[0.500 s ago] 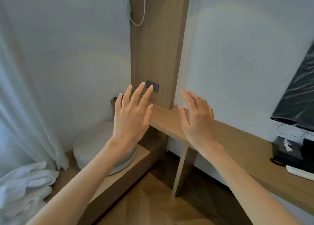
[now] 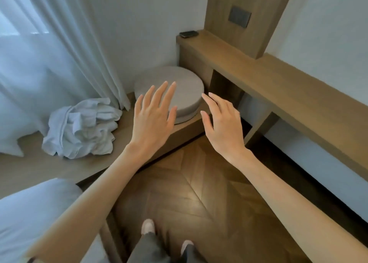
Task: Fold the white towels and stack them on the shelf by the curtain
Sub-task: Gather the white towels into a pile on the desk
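A crumpled heap of white towels [image 2: 83,127] lies on the low wooden shelf [image 2: 23,167] beside the pale curtain [image 2: 49,54]. My left hand [image 2: 154,113] hovers in the air to the right of the heap, fingers straight and spread, holding nothing. My right hand [image 2: 221,121] is raised further right, fingers relaxed and slightly bent, also empty. Neither hand touches the towels.
A round grey cushion [image 2: 185,83] sits on the shelf's far end, behind my hands. A higher wooden ledge [image 2: 278,79] runs along the right wall with a small dark object [image 2: 188,34] on it. A white bed corner [image 2: 29,213] shows at bottom left; parquet floor [image 2: 199,193] below.
The view has tilted down and to the left, bringing the towel heap and floor into sight. Both hands stay raised and open, now in front of the cushion rather than the ledge.
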